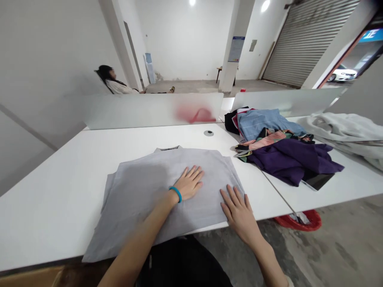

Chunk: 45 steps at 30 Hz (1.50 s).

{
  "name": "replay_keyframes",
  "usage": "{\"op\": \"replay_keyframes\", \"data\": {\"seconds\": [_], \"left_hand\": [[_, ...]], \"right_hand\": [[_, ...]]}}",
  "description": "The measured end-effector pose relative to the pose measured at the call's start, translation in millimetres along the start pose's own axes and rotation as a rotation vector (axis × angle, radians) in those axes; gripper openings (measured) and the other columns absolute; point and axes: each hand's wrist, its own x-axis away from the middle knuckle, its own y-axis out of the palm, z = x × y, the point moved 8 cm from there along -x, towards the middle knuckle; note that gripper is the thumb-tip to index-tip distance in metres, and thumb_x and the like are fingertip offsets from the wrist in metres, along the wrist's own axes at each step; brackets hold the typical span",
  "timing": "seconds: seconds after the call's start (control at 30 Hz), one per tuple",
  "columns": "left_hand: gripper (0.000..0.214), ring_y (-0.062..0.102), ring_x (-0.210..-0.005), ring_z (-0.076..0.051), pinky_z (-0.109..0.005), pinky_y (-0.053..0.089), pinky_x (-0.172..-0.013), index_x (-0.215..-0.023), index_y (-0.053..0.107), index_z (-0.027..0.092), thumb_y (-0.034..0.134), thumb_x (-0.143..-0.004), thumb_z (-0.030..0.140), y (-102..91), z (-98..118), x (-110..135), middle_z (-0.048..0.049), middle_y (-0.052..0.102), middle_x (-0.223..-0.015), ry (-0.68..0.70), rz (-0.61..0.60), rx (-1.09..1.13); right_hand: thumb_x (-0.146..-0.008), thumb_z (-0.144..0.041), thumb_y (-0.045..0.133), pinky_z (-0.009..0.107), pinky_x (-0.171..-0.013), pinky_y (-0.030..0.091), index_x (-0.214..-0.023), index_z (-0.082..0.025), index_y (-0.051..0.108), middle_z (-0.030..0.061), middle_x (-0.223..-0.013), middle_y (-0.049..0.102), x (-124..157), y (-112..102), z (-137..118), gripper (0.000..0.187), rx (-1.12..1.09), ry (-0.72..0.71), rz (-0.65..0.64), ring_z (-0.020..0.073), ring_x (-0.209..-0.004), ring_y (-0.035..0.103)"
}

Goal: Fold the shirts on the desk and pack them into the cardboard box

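Note:
A grey garment (143,195) lies folded flat on the white table (60,179), its near edge hanging slightly over the front of the table. My left hand (189,182), with a teal band on the wrist, rests palm down on the middle of the cloth, fingers spread. My right hand (237,209) presses flat on the garment's right near corner, fingers apart. Neither hand grips anything.
A heap of clothes (278,147) in purple, blue and patterned fabric lies on the adjoining table to the right, with a pale grey cloth (344,131) beyond. A red basket (302,221) sits on the floor. Frosted dividers (134,109) stand behind. A person (115,81) sits far back left.

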Motion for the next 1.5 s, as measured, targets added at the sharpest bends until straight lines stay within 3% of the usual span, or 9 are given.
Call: {"op": "replay_keyframes", "data": {"seconds": [0.13,0.27,0.37,0.47,0.63,0.73,0.97,1.1,1.5], "left_hand": [[0.050,0.022,-0.140,-0.019,-0.045,0.015,-0.114,-0.140,0.038,0.021,0.019,-0.095,0.034,3.8,-70,33,-0.0092,0.035,-0.147,-0.103,-0.045,-0.022],[0.052,0.022,-0.140,-0.027,-0.053,0.017,-0.111,-0.140,0.038,0.015,0.022,-0.093,0.029,-10.0,-188,123,-0.0123,0.031,-0.149,-0.605,-0.103,-0.141],[0.053,0.024,-0.138,-0.035,-0.060,0.018,-0.108,-0.138,0.040,0.009,0.025,-0.091,0.028,-31.2,-219,172,-0.0171,0.032,-0.148,-0.840,-0.049,-0.240],[0.051,0.025,-0.136,-0.038,-0.061,0.018,-0.108,-0.131,0.048,0.004,0.030,-0.091,0.030,-53.8,-167,162,-0.0216,0.037,-0.144,-0.802,0.111,-0.274],[0.042,0.048,-0.122,-0.022,-0.051,0.017,-0.114,-0.123,0.055,0.016,0.037,-0.093,0.038,-48.4,49,79,-0.0096,0.061,-0.124,-0.011,0.203,0.046],[0.044,0.056,-0.111,-0.022,-0.044,0.034,-0.108,-0.116,0.058,0.012,0.050,-0.087,0.045,-30.2,124,63,-0.0100,0.066,-0.114,0.165,0.181,0.120],[0.029,0.058,-0.111,-0.019,-0.028,0.053,-0.081,-0.111,0.061,0.012,0.049,-0.091,0.028,-4.8,131,64,-0.0086,0.066,-0.115,0.242,0.280,-0.023],[0.028,0.060,-0.109,-0.018,-0.027,0.054,-0.082,-0.108,0.063,0.012,0.045,-0.092,0.026,-7.8,134,67,-0.0082,0.068,-0.112,0.264,0.364,-0.046],[0.029,0.059,-0.112,-0.016,-0.027,0.052,-0.090,-0.109,0.062,0.011,0.040,-0.094,0.022,-8.1,128,69,-0.0080,0.067,-0.114,0.199,0.338,0.064]], "right_hand": [[-0.096,-0.037,0.029,0.057,-0.099,0.036,-0.143,-0.031,0.034,0.0042,-0.147,0.036,4,5,4,0.048,0.043,-0.052,0.012,0.0305,-0.133,0.035],[-0.096,-0.037,0.028,0.056,-0.098,0.037,-0.144,-0.031,0.031,0.0032,-0.147,0.036,5,4,4,0.049,0.049,-0.064,0.038,0.0298,-0.133,0.036],[-0.096,-0.036,0.028,0.056,-0.100,0.035,-0.142,-0.030,0.036,0.0033,-0.147,0.036,5,3,3,0.048,0.026,-0.051,0.033,0.0301,-0.133,0.035],[-0.096,-0.038,0.029,0.056,-0.102,0.032,-0.140,-0.029,0.040,0.0035,-0.147,0.036,4,3,3,0.046,-0.005,-0.017,0.009,0.0301,-0.134,0.034],[-0.096,-0.039,0.031,0.056,-0.106,0.027,-0.139,-0.027,0.042,0.0052,-0.147,0.037,1,-4,5,0.046,-0.163,0.047,-0.047,0.0294,-0.136,0.030],[-0.095,-0.040,0.033,0.050,-0.105,0.031,-0.130,-0.022,0.051,0.0097,-0.138,0.048,9,-28,21,0.043,-0.422,0.165,0.058,0.0270,-0.132,0.037],[-0.088,-0.057,0.042,0.029,-0.061,0.044,-0.067,-0.017,0.059,0.0039,-0.062,0.060,63,-29,58,0.048,-0.974,0.675,0.045,0.0171,-0.061,0.055],[-0.081,-0.068,0.044,0.027,-0.054,0.041,-0.080,-0.013,0.065,0.0064,-0.068,0.065,70,4,26,0.059,-1.345,0.732,-0.238,0.0149,-0.055,0.057],[-0.077,-0.067,0.052,0.027,-0.059,0.042,-0.082,-0.009,0.070,0.0098,-0.070,0.069,71,21,9,0.061,-1.572,0.797,-0.322,0.0146,-0.059,0.061]]}}
